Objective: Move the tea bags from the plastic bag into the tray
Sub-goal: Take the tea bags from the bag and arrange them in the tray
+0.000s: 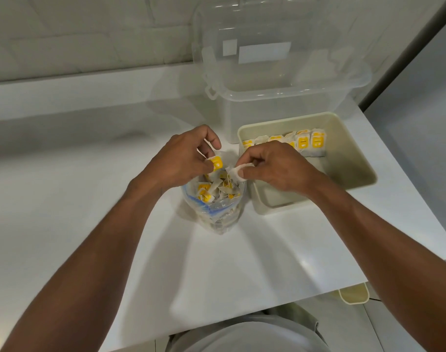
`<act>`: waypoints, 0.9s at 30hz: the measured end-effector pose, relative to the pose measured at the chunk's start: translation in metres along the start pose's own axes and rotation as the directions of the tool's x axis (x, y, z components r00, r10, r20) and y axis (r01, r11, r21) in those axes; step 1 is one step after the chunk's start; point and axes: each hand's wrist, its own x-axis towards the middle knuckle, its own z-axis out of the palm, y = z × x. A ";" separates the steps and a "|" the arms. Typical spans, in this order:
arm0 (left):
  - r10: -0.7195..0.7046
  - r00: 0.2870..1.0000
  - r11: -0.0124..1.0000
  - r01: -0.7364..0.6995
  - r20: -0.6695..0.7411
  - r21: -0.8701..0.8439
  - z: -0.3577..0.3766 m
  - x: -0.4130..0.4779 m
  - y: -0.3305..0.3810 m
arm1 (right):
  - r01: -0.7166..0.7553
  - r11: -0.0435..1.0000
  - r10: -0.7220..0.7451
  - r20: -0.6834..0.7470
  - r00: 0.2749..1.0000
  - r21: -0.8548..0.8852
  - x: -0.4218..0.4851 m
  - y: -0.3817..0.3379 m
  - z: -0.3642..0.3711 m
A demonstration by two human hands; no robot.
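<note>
White table (64,199) against a pale tiled wall (90,34). A clear lidded storage box (280,97) stands at the rear. Just in front of it, to the right, sits a cream tray (343,158) with a row of tea bags (303,143) upright along its far wall. The plastic bag (217,214) stands open just left of the tray and contains loose tea bags (217,189). Both hands are over the bag mouth. The left hand (181,158) pinches a yellow-tagged tea bag (216,163) between curled fingers. The right hand (280,166) pinches a white tea bag (238,172) at its fingertips. The two held items are close together, above the bag.
</note>
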 end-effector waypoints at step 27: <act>0.235 0.971 0.938 -0.239 -0.046 -0.253 0.012 0.032 0.066 | 0.012 0.885 0.091 -0.197 0.976 0.465 -0.017 0.014 -0.068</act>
